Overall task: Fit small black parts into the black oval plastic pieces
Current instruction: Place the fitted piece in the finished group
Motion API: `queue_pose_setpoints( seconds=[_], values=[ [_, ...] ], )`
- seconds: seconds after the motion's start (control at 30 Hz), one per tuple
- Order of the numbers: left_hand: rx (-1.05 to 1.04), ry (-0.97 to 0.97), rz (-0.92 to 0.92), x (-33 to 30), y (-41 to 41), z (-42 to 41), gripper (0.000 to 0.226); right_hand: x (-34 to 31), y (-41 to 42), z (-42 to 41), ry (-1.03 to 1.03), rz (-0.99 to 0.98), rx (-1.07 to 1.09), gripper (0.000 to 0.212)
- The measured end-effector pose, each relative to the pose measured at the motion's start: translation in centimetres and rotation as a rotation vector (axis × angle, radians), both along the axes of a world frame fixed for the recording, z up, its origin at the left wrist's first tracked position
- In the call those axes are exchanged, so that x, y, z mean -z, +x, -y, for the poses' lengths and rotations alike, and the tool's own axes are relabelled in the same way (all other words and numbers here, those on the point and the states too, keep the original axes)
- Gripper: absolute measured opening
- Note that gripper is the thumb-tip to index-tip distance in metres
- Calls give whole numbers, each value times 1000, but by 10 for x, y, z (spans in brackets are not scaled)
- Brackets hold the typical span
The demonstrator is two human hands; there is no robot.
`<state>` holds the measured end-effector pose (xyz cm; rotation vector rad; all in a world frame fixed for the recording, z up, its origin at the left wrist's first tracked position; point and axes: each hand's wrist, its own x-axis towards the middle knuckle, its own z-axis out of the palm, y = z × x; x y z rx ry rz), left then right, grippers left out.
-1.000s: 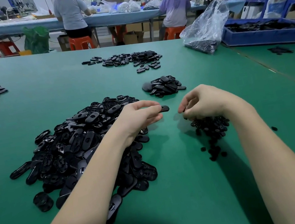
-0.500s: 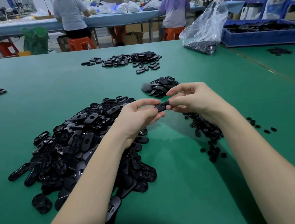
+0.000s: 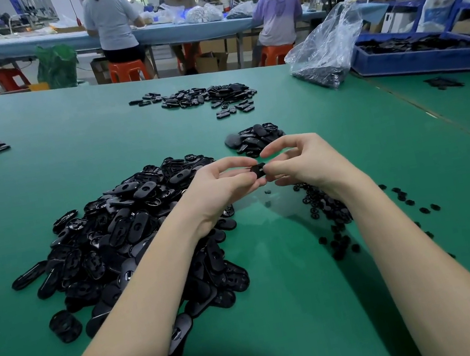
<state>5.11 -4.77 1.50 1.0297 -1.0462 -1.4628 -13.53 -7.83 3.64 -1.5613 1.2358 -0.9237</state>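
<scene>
Both hands pinching one black oval piece (image 3: 258, 170) just above the green table (image 3: 96, 145)

Left hand (image 3: 222, 184) and right hand (image 3: 303, 162) each grip an end, so its long axis runs roughly left-right between them; fingers cover most of it, so can't tell if a small part is in; big pile of ovals (image 3: 119, 239) under the left forearm; small black parts (image 3: 327, 211) scattered under the right wrist; clear plastic bag (image 3: 326, 45) holds dark bits, blue tray (image 3: 425, 56) holds more black pieces, cut off at the right edge.
</scene>
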Motion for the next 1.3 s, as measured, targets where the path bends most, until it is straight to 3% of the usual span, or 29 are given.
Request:
queue_pose_setpoints(
  seconds=[0.1,0.23,0.33,0.5,0.8,0.97,1.13,1.3],
  values=[
    [-30,16,14,0,0,0,20,4,-1,3,5,-14,-17,13],
    [-101,34,28,0,3,4,19,11,-11,10,-155,-469,71,15],
    [-106,41,35,1,3,4,19,16,-9,10,-142,-644,-11,15],
    [-98,35,74,2,3,3,19,17,5,6,-162,-722,-91,10],
    [-103,29,83,2,4,2,19,22,16,2,-249,-836,-13,5],
    [-116,40,64,2,5,3,18,23,6,5,-167,-700,79,6],
    [-104,43,73,2,5,2,20,19,2,6,10,-102,94,9],
    [-85,40,79,0,5,1,22,15,0,6,109,6,79,10]
  ],
)
